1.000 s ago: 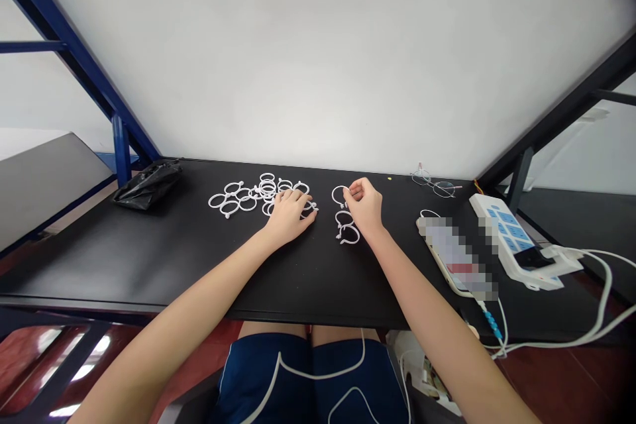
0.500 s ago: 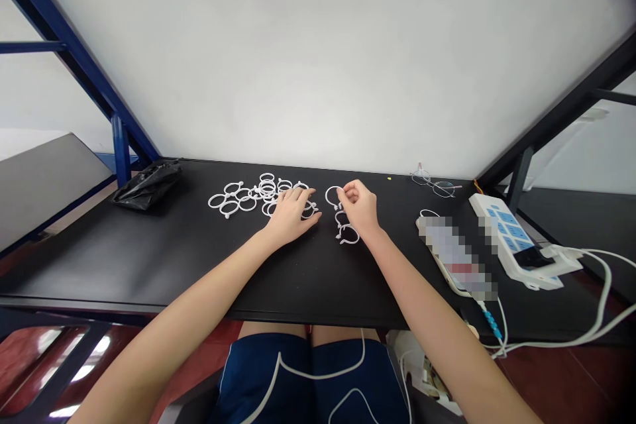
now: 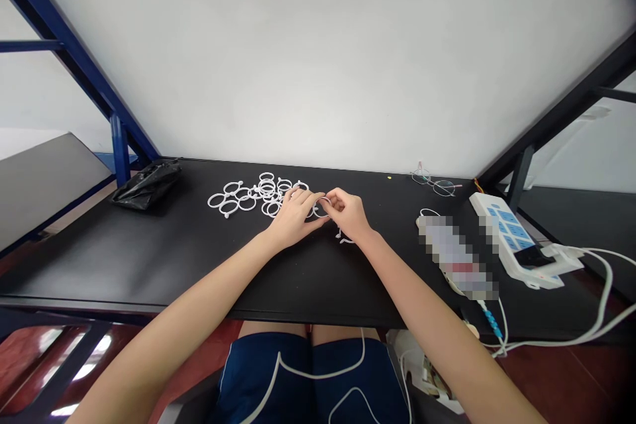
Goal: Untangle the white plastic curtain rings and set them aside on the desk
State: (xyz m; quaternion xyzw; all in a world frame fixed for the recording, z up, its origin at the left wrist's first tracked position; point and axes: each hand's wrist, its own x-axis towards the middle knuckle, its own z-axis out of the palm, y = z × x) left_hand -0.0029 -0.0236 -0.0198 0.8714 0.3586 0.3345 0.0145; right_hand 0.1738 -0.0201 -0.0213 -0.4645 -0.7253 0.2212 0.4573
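Between my two hands is a thin white ring [image 3: 322, 214], partly hidden by fingers. My right hand [image 3: 350, 213] pinches its right side with thumb and fingertips. The index finger and thumb of my left hand [image 3: 294, 217] reach around the ring's left side and grip it, though the exact contact is partly covered. Left of and behind my left hand lies a loose cluster of white plastic rings [image 3: 247, 199] with small knobs. Under my right wrist, an open white ring [image 3: 346, 240] shows only in part.
A black plastic bag [image 3: 149, 184] lies at the left back. On the right are eyeglasses [image 3: 444, 188], a phone [image 3: 454, 258] with a cable, and a white power strip [image 3: 511, 232] with a plug. The black desk [image 3: 163, 258] meets a white wall behind.
My right hand has moved left with the white ring, up to my left hand. The left hand's fingers have shifted slightly right and closed in on that ring.
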